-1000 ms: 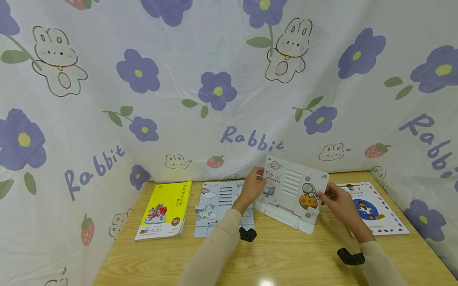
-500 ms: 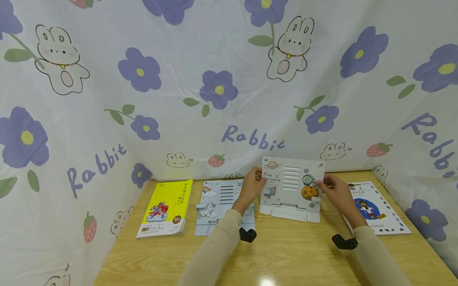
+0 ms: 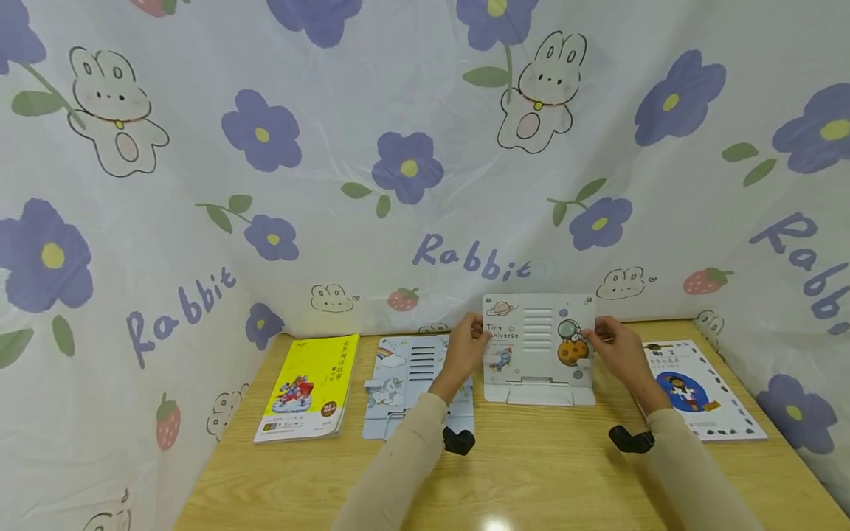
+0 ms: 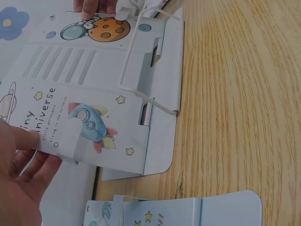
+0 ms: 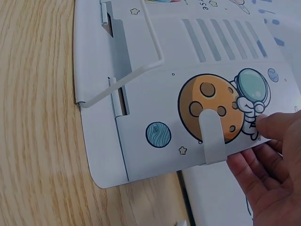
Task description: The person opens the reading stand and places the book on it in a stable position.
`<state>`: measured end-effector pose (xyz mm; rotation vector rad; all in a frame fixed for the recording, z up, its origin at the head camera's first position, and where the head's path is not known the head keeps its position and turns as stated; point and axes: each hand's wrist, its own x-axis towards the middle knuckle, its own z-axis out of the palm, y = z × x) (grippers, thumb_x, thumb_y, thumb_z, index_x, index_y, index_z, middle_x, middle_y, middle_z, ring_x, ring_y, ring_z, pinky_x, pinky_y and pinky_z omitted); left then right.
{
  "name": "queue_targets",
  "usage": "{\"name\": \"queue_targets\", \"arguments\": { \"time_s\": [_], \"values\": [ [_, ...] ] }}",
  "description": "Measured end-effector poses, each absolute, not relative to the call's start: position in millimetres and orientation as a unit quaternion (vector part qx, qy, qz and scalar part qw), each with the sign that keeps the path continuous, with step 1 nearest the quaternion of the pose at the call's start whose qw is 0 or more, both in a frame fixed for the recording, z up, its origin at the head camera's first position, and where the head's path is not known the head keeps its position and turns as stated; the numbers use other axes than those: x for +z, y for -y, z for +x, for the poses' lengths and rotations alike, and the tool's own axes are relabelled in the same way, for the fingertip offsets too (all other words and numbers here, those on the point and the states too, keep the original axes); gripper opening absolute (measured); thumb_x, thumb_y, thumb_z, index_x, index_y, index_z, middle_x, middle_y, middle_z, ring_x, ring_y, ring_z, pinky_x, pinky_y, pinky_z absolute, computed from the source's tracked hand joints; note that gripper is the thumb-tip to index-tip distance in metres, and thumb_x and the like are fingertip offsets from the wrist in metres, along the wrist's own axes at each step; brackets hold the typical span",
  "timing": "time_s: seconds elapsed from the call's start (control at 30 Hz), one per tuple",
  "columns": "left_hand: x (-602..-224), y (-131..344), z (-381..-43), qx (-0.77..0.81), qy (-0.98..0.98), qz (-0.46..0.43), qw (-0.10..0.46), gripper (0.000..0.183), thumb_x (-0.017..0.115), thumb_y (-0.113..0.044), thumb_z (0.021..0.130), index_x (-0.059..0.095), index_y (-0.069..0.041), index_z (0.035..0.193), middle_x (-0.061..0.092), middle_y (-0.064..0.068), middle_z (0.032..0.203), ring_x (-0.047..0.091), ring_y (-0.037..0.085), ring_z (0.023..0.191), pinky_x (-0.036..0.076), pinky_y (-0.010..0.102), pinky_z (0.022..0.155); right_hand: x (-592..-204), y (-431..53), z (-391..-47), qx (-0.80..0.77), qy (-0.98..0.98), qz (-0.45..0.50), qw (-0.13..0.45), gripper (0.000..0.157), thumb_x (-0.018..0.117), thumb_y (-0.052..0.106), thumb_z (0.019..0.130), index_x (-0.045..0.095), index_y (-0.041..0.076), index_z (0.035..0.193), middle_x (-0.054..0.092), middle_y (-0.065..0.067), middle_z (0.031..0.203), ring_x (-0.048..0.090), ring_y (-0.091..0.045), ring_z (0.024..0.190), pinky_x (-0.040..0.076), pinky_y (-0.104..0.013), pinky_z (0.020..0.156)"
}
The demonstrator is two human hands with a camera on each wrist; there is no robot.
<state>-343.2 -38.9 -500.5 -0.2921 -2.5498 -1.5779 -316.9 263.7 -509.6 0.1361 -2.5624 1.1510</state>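
A white book stand (image 3: 539, 361) printed "Tiny universe", with a planet, a rocket and an astronaut, stands tilted up on the table near the back. My left hand (image 3: 468, 346) pinches its left edge, thumb in front and fingers behind. On the opposite edge my right hand (image 3: 619, 350) does the same, its thumb (image 5: 277, 125) beside the astronaut. A wire bracket (image 4: 127, 70) juts from the stand's lower front in the left wrist view. Just left of it lies a light blue unicorn book stand (image 3: 392, 383), partly hidden by my left arm.
A yellow book (image 3: 312, 383) lies at the left of the wooden table (image 3: 531, 472). At the right lies a white book with a blue circle (image 3: 704, 391), partly behind my right forearm. A patterned curtain (image 3: 372, 243) hangs along the table's back edge.
The space-print book stand has turned from slanted to nearly square with the table's back edge, its right side moving back and left. Both hands have stayed on its edges.
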Motion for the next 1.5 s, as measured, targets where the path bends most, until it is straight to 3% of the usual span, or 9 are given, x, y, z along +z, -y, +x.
{"name": "queue_targets", "arguments": {
  "time_s": [0.33, 0.9, 1.5],
  "values": [
    [-502, 42, -350, -0.527, 0.841, -0.094, 0.081, 0.017, 0.066, -0.007, 0.104, 0.065, -0.006, 0.122, 0.068, 0.007, 0.109, 0.065, 0.015, 0.099, 0.058, 0.031, 0.091, -501, -259, -321, 0.410, 0.899, 0.049, 0.144, 0.044, 0.063, 0.026, 0.109, 0.058, -0.009, 0.135, 0.068, -0.033, 0.124, 0.066, -0.050, 0.117, 0.056, -0.062, 0.101],
    [-504, 48, -354, -0.526, 0.843, -0.073, 0.087, 0.018, 0.069, -0.010, 0.103, 0.066, -0.008, 0.121, 0.069, 0.006, 0.110, 0.066, 0.016, 0.102, 0.058, 0.032, 0.095, -505, -254, -333, 0.398, 0.903, 0.060, 0.150, 0.038, 0.065, 0.023, 0.108, 0.061, -0.008, 0.131, 0.069, -0.031, 0.120, 0.068, -0.049, 0.113, 0.057, -0.061, 0.097],
    [-506, 49, -357, -0.527, 0.840, -0.077, 0.109, 0.017, 0.071, -0.007, 0.101, 0.067, -0.004, 0.117, 0.069, 0.009, 0.107, 0.067, 0.018, 0.097, 0.058, 0.031, 0.090, -507, -255, -336, 0.396, 0.904, 0.066, 0.145, 0.034, 0.062, 0.024, 0.110, 0.063, -0.004, 0.130, 0.072, -0.027, 0.117, 0.070, -0.044, 0.109, 0.060, -0.057, 0.091]
  ]
}}
